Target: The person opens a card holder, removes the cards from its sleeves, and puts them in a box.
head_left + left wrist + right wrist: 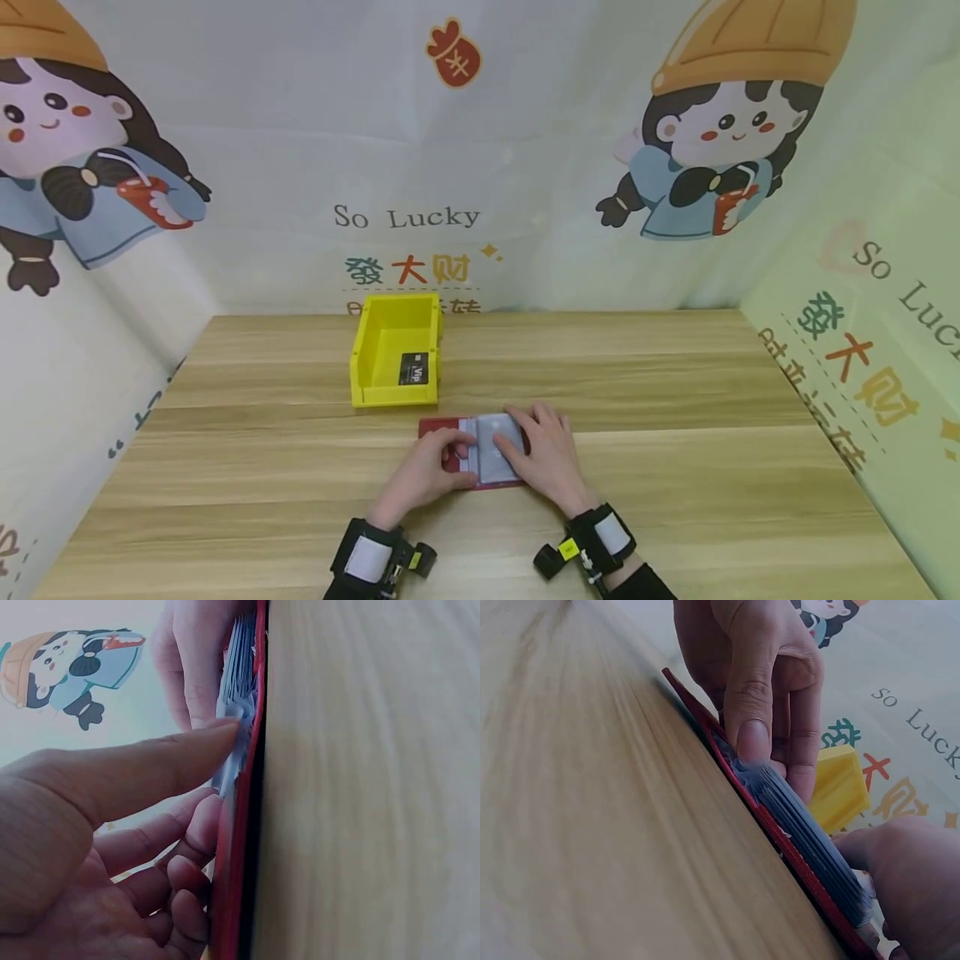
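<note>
Yellow rectangular plastic bin, open top, low front wall, stands on pale wood-grain table; inside, small black card lies flat at front right corner. Just in front of bin, red flat card holder with stack of clear plastic sleeves lies open on table. Left hand pinches sleeve edges, thumb on top, fingers curled against red cover. Right hand presses flat on sleeves, fingers straight. Sleeves glossy, thin, fanned.
</note>
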